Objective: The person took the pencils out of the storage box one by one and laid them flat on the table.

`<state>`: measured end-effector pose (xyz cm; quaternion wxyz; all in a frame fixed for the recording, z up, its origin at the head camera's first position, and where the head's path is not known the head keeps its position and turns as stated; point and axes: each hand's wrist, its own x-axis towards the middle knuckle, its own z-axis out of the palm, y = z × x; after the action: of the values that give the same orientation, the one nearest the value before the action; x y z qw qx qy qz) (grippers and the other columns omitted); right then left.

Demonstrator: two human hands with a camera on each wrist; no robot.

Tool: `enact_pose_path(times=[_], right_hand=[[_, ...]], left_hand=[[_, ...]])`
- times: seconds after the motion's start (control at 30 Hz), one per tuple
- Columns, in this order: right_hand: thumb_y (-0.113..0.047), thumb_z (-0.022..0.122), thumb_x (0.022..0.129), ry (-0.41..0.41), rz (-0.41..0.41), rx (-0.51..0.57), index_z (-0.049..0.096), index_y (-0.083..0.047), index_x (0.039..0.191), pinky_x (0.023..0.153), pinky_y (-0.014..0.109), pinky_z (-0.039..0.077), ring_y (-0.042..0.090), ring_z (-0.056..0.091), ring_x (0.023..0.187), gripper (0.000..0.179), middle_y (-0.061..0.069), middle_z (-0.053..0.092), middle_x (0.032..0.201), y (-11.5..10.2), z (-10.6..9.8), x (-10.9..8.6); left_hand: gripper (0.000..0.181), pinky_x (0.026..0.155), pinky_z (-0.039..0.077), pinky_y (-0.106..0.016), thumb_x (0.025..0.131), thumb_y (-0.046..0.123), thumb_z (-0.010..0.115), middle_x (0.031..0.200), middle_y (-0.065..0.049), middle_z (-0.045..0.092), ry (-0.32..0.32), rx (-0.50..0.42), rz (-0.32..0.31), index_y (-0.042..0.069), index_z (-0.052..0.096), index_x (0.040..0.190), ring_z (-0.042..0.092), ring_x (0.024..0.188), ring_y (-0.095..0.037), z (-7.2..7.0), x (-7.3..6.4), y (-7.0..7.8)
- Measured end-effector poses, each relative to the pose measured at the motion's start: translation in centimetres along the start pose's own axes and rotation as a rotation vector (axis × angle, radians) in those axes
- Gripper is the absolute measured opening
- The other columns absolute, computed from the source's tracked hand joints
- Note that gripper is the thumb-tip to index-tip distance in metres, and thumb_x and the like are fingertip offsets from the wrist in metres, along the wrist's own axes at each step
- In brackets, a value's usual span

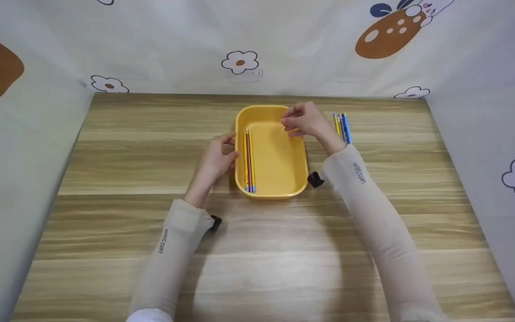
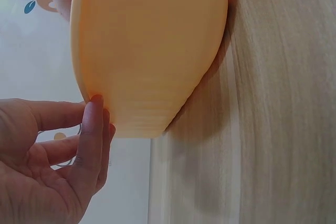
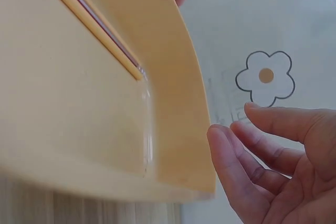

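Note:
A yellow plastic tray [image 1: 280, 152] stands on the wooden table. Along its left side lie three pencils [image 1: 249, 161], two yellow ones with a dark red one between them, side by side. My left hand [image 1: 215, 156] touches the tray's left wall from outside; in the left wrist view its fingertips [image 2: 93, 108] rest at the rim, with nothing else held. Over the tray's far right corner is my right hand [image 1: 304, 120], its fingers loosely bent. The right wrist view shows a gap between thumb and fingers, with nothing in it.
More pencils [image 1: 342, 127], yellow and blue, lie to the right of the tray, partly hidden by the right forearm. A pale cloth wall [image 1: 172, 49] printed with flowers and fruit rises behind the table [image 1: 150, 179] and along both sides.

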<state>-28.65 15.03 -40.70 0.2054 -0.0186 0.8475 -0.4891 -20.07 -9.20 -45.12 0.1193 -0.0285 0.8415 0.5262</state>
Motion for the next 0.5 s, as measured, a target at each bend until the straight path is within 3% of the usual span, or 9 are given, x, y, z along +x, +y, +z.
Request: enact_pose_path(times=[0.13,0.37,0.5], right_hand=[[-0.016,0.066,0.096,-0.020,0.021,-0.003,0.065,-0.002,0.112,0.074,0.027,0.063,0.017,0.067,0.085,0.021,0.009,0.067,0.101,-0.3,1.0,0.3],[-0.011,0.067,0.094,-0.055,0.041,-0.003,0.065,0.001,0.110,0.087,0.041,0.062,0.017,0.067,0.082,0.020,0.008,0.066,0.096,-0.6,3.1,1.0],[-0.009,0.068,0.094,-0.063,0.054,-0.001,0.066,0.002,0.107,0.086,0.042,0.062,0.016,0.067,0.078,0.018,0.007,0.066,0.090,-0.7,4.2,1.4]], left_hand=[[0.057,0.076,0.063,-0.033,0.097,0.000,0.058,0.137,-0.016,0.051,-0.005,-0.005,0.012,0.004,0.041,0.151,0.065,0.107,-0.027,0.0,0.1,-0.1],[0.057,0.080,0.063,-0.039,0.097,0.001,0.059,0.131,-0.017,0.053,-0.004,-0.002,-0.003,0.005,0.042,0.151,0.064,0.112,-0.028,0.1,0.2,-0.1],[0.056,0.080,0.063,-0.037,0.097,0.002,0.059,0.132,-0.015,0.053,-0.004,0.019,-0.018,0.007,0.042,0.151,0.063,0.112,-0.027,0.1,0.3,-0.1]])
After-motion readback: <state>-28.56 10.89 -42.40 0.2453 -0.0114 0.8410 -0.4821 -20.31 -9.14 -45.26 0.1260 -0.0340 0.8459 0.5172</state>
